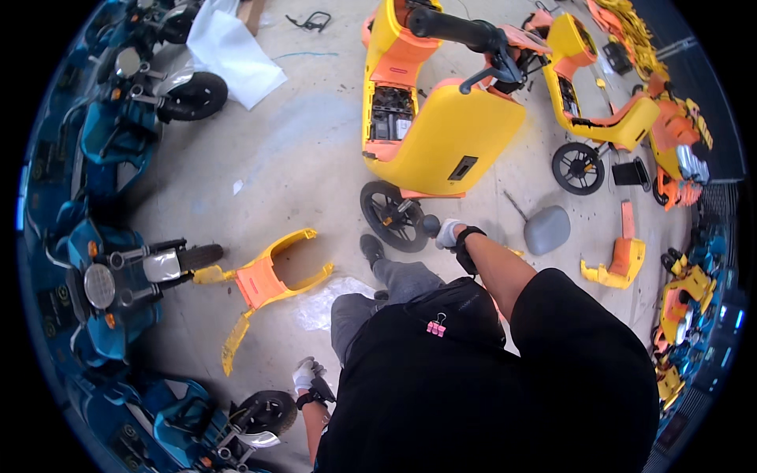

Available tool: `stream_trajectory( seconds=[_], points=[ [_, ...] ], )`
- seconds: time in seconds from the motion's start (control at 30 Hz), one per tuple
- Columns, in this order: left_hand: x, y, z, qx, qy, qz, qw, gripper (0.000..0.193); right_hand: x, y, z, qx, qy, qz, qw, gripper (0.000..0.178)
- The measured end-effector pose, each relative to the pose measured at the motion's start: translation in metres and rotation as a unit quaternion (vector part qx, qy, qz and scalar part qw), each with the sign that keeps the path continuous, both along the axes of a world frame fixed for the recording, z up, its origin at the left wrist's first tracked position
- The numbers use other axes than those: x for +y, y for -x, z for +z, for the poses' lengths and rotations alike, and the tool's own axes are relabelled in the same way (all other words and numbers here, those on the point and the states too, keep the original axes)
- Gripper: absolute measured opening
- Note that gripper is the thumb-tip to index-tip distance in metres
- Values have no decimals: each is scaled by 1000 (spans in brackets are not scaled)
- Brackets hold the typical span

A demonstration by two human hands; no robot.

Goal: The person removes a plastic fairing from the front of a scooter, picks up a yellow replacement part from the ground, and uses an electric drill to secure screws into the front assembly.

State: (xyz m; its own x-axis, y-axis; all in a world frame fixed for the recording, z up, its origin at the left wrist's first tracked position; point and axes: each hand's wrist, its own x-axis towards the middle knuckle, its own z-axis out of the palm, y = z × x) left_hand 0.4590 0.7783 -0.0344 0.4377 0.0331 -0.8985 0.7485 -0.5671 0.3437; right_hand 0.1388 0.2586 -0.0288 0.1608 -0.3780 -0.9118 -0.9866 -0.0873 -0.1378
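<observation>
My right hand point(448, 233), gloved, curls against a dark round-ended object point(430, 226) at its ten o'clock; whether the fingers grip it I cannot tell. The yellow-and-orange scooter point(449, 134) stands at twelve o'clock from that hand, long axis roughly twelve to six, its black wheel point(383, 206) near ten. My left hand point(306, 372) hangs farther off, a black tyre point(254, 408) at seven to eight o'clock from it, its closure unclear.

Part-stripped scooters point(457, 138) and loose panels point(259, 284) suggest a workshop.
</observation>
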Motion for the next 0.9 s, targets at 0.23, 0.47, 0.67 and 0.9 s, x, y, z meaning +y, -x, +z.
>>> stream_trajectory(
  seconds=[0.23, 0.47, 0.67, 0.9],
  points=[
    [-208, -129, 50, -60, 121, -417, 899, 24, 9, -10, 82, -67, -1, -154, 986, 36],
    [-407, -10, 97, 161, 271, -726, 611, 41, 64, -10, 128, -300, -37, -456, 837, 30],
    [-408, 92, 107, 319, 346, -710, 524, 47, 114, -48, 109, -411, -56, -703, 578, 25],
    [-414, 146, 105, 361, 196, -660, 629, 27, 139, -5, 101, -367, -116, -741, 550, 48]
  ],
)
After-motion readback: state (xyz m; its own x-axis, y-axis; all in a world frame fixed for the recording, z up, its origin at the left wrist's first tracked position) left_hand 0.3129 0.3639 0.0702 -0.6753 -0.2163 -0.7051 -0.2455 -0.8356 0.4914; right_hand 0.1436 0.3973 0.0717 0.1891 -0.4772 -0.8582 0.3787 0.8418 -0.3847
